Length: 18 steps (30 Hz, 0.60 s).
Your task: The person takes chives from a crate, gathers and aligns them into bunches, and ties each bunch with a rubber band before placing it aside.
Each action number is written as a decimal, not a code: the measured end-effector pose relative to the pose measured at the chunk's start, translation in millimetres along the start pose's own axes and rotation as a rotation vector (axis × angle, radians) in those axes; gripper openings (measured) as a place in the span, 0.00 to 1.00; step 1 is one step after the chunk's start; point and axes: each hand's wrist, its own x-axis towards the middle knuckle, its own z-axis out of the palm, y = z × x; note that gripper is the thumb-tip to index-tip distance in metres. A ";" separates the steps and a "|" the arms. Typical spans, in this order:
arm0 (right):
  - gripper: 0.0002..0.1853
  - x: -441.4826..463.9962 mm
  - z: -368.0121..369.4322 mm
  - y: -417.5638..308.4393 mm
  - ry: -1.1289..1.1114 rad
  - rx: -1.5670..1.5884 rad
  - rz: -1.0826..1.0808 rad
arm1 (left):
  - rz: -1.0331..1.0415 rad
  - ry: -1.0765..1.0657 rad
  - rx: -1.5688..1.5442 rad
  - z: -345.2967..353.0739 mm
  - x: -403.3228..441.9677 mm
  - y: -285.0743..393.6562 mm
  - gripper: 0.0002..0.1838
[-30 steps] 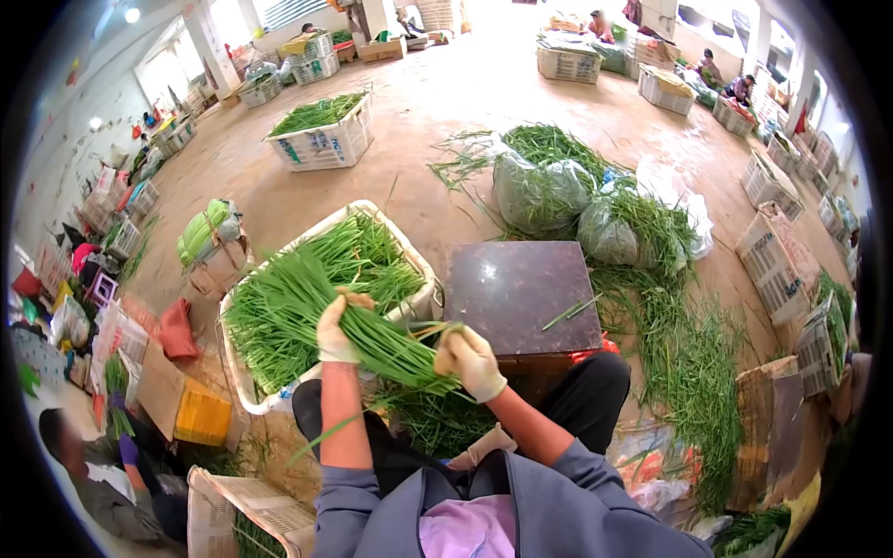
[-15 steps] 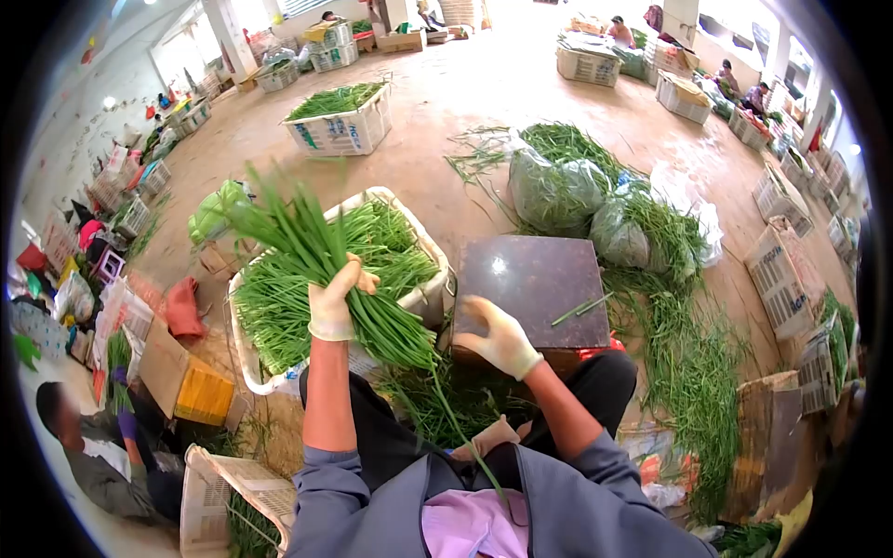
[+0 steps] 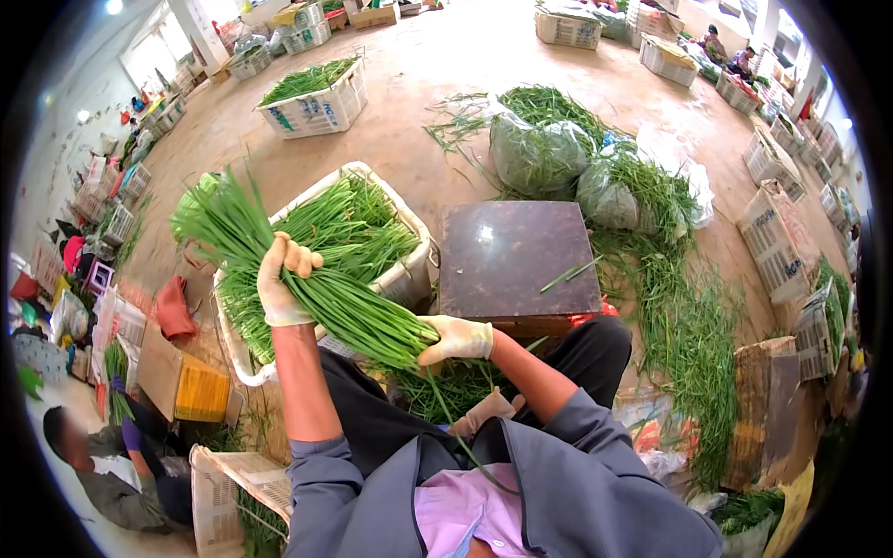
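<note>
My left hand (image 3: 286, 279), in a pale glove, is wrapped round the middle of a bunch of long green stalks (image 3: 358, 312). The leafy tips fan out to the upper left. At the lower right end of the bunch, my right hand (image 3: 458, 340), also gloved, presses against the stalk ends; its fingertips are partly hidden. Under and behind the bunch stands a white crate (image 3: 416, 221) full of similar green stalks. One loose stalk hangs from the bunch down over my jacket.
A dark square-topped box (image 3: 516, 256) with a few cut pieces stands ahead. Stuffed plastic bags (image 3: 535, 153) and strewn greens (image 3: 693, 372) lie to the right. Another filled crate (image 3: 321, 110) is farther off. A co-worker (image 3: 116, 479) sits at the lower left, near an open crate (image 3: 219, 502).
My right hand has left the stalk ends, opened, then come back to them. The bunch and my left hand have shifted left, with the leafy tips swinging to the upper left.
</note>
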 end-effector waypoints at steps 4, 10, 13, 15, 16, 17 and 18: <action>0.08 -12.9 9.0 19.6 0.220 0.192 0.297 | 0.010 0.081 -0.014 -14.9 9.0 0.2 0.06; 0.16 -36.1 -5.4 47.9 0.423 -0.740 0.131 | 0.047 0.227 0.069 -31.2 15.9 1.7 0.07; 0.14 -61.1 -23.5 79.3 0.486 -0.744 0.260 | 0.166 0.331 0.053 -50.7 30.1 25.7 0.14; 0.13 -62.8 -25.9 89.6 0.483 -0.765 0.309 | 0.197 0.409 -0.057 -62.9 39.5 39.2 0.08; 0.12 -59.5 -28.9 94.0 0.569 -0.665 0.227 | 0.210 0.407 -0.056 -68.5 43.3 40.6 0.08; 0.11 -55.3 -30.2 94.2 0.647 -0.562 0.145 | 0.261 0.454 -0.026 -66.2 43.7 41.7 0.07; 0.09 -49.7 -31.5 80.4 0.641 -0.074 0.229 | 0.310 0.501 0.004 -68.1 43.9 43.6 0.07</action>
